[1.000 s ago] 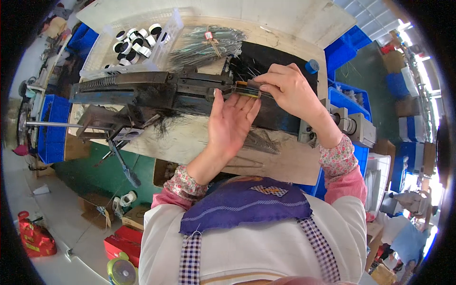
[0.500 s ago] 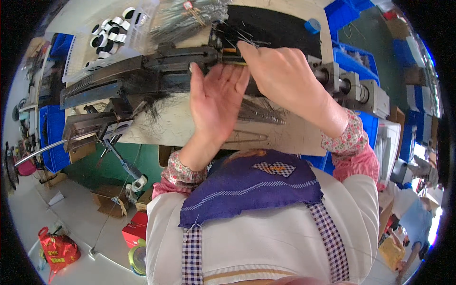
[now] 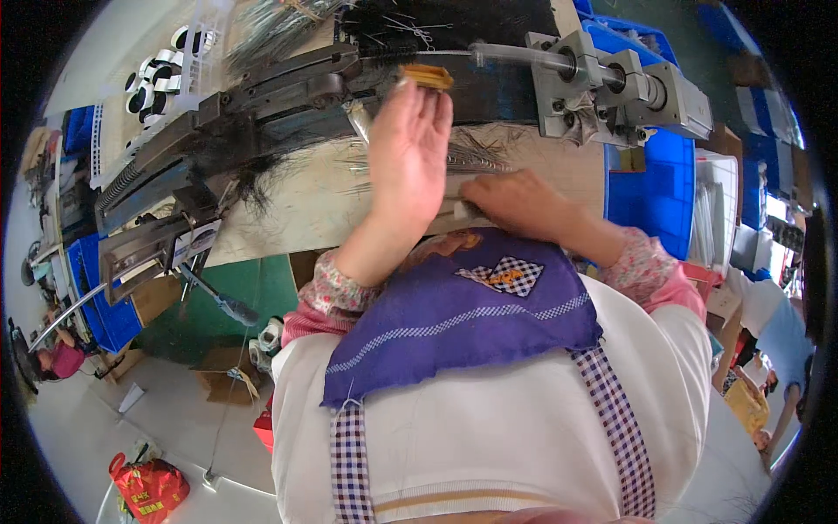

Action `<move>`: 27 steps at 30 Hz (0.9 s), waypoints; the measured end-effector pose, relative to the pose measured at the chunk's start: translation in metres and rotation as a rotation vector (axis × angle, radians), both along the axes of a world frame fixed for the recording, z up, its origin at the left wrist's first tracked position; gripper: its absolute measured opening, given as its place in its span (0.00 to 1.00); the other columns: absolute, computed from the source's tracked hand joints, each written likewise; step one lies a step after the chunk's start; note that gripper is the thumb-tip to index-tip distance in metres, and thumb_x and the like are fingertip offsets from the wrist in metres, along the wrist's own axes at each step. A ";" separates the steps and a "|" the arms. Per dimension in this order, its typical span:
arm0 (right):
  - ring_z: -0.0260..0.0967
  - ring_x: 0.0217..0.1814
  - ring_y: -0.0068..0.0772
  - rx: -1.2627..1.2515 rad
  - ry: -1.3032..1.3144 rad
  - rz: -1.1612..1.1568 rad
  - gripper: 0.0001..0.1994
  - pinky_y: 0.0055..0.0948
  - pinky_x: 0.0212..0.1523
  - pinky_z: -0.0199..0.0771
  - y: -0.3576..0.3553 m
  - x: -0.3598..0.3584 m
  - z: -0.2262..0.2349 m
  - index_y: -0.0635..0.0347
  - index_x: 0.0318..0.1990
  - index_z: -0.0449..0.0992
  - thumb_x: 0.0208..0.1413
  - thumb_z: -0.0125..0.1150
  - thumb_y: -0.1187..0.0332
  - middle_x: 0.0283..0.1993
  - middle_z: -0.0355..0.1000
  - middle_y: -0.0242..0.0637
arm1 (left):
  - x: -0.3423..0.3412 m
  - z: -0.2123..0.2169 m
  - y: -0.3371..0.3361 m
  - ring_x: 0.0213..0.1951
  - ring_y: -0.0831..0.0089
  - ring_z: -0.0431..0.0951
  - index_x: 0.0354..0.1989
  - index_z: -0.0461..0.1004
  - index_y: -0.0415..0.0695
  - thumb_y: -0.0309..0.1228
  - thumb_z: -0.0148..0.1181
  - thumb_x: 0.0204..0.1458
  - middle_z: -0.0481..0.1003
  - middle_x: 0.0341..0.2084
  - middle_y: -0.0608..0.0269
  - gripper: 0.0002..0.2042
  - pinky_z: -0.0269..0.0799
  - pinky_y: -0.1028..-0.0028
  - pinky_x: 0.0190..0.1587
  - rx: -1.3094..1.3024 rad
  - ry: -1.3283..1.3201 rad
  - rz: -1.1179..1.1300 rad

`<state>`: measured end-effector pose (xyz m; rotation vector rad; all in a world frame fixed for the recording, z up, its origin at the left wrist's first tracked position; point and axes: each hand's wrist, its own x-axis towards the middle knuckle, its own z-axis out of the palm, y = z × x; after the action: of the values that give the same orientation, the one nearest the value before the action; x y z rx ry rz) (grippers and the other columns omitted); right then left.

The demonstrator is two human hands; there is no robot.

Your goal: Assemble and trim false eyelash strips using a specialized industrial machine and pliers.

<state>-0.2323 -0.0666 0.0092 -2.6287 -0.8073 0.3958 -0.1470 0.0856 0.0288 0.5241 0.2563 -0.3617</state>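
My left hand [image 3: 408, 157] is palm up with its fingers stretched out. Its fingertips touch a yellowish-brown block [image 3: 426, 77] on the dark metal machine [image 3: 305, 83]. A silvery metal piece [image 3: 358, 120] sticks out beside the palm. Lower on the bench, my right hand [image 3: 515, 203] has its fingers closed near the front edge, by thin wires. What lies in those fingers is too small to make out. Several wires with dark bristles [image 3: 480, 157] lie between the machine and my right hand.
A clear tube [image 3: 524, 55] runs into a grey clamp assembly [image 3: 580, 83] at the right. Loose wires [image 3: 415, 33] lie on a black surface behind. White-and-black rings fill a clear basket [image 3: 196, 57] at the far left. Blue bins [image 3: 650, 201] stand at the right.
My right hand has left the machine and come down to the front of the bench. The left hand stays at the machine, fingers now up at the yellowish-brown block. The view has shifted slightly.
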 end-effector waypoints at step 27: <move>0.61 0.28 0.20 0.862 0.011 -0.609 0.03 0.18 0.30 0.62 -0.046 0.029 0.049 0.64 0.36 0.69 0.55 0.55 0.77 0.30 0.66 0.30 | -0.080 -0.015 0.196 0.61 0.51 0.62 0.63 0.56 0.35 0.26 0.57 0.50 0.62 0.60 0.47 0.30 0.55 0.57 0.63 2.370 -0.635 0.509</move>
<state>-0.2036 -0.1127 0.0581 -1.8973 -0.0772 -0.1030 -0.2266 0.2817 0.0139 2.7480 0.0621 0.8759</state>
